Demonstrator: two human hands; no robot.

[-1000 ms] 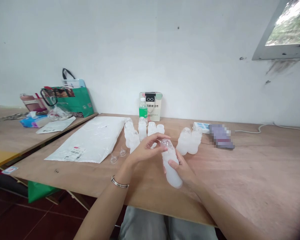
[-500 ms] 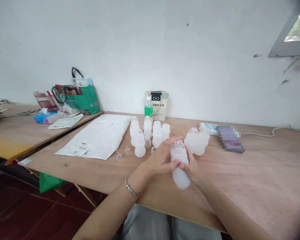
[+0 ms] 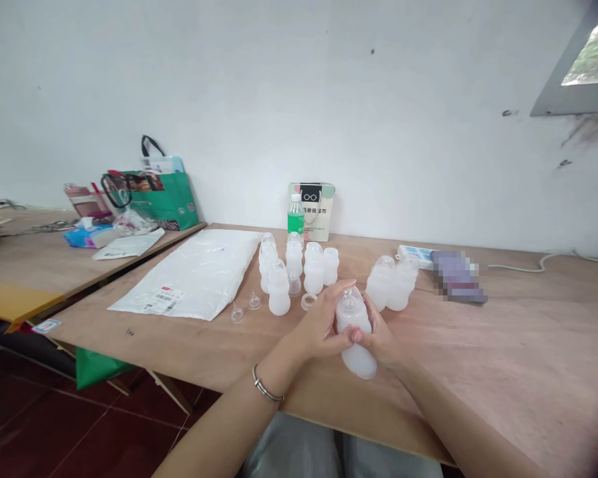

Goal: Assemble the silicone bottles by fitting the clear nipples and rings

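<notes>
Both my hands are wrapped round one translucent white baby bottle [image 3: 357, 315] with a clear dome cap, tilted above the table's front part. My left hand [image 3: 323, 325] grips its left side, fingers near the cap. My right hand [image 3: 381, 335] holds the right side, and the two thumbs meet in front. Several similar bottles stand beyond, one of them a capped bottle [image 3: 278, 289] left of my hands. Two more, including a capped bottle [image 3: 404, 284], stand to the right. A clear nipple [image 3: 237, 313], a second nipple [image 3: 254, 301] and a ring [image 3: 309, 302] lie on the wood.
A white plastic mailer [image 3: 189, 269] lies at left. Against the wall stand a paper bag [image 3: 323, 222] and a green-labelled drink bottle [image 3: 296, 219]. A blurred purple item [image 3: 456, 275] rests at right near a cable [image 3: 533, 267]. A second table [image 3: 24, 265] holds bags.
My left hand's fingers have moved down a little from the top of the cap to its side. The bottle has shifted slightly left, still in both hands.
</notes>
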